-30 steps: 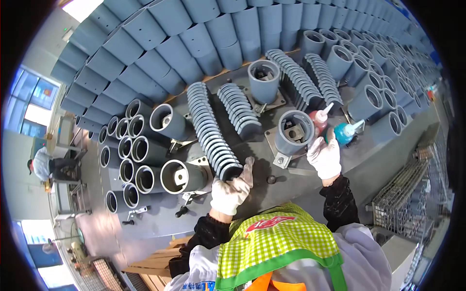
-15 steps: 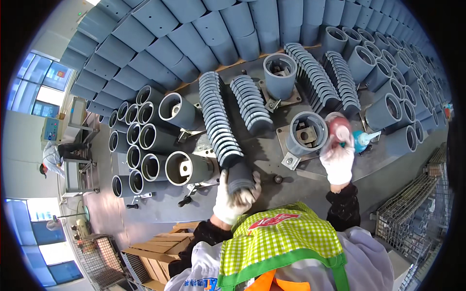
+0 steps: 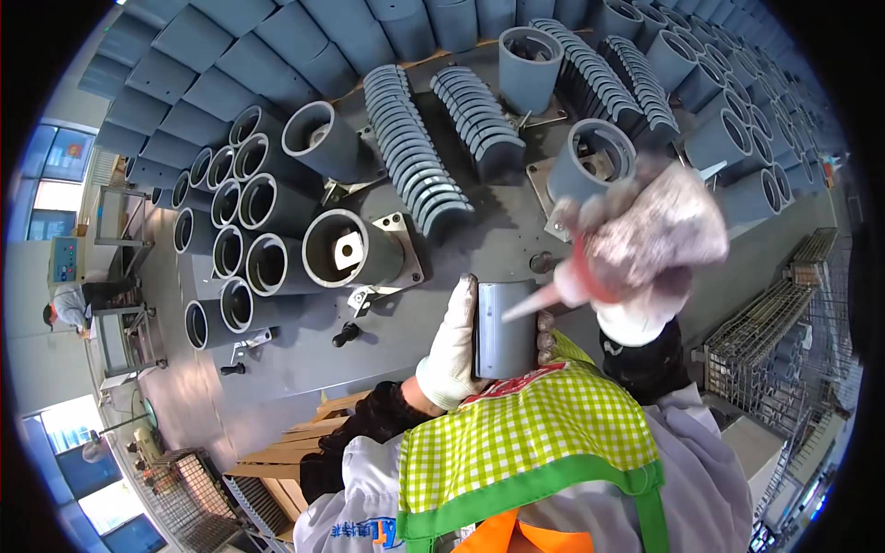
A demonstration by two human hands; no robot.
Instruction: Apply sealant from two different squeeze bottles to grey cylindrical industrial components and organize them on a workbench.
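In a white glove, my left hand (image 3: 448, 361) grips a curved grey shell segment (image 3: 504, 343) by its sides, close to my apron. Fingers show at both of its edges, and its smooth face is turned up. My right hand (image 3: 656, 241), gloved and blurred by motion, is closed around a red squeeze bottle (image 3: 573, 279) with a tapered nozzle. The nozzle points left and down, its tip over the upper part of the segment; I cannot tell whether it touches. Most of the bottle's body is hidden by the glove.
Two rows of similar shell segments (image 3: 417, 157) (image 3: 475, 120) stand on the grey table (image 3: 369, 369). Left of them, grey cylinders (image 3: 341, 249) sit in metal fixtures with clamp handles. Another fixtured cylinder (image 3: 590, 161) stands behind my right hand. Wire baskets (image 3: 770, 313) are at right.
My left hand has brought a shell segment away from the row's near end, closer to my body. The right hand has lifted the red bottle off the table and tipped it leftward over the segment.
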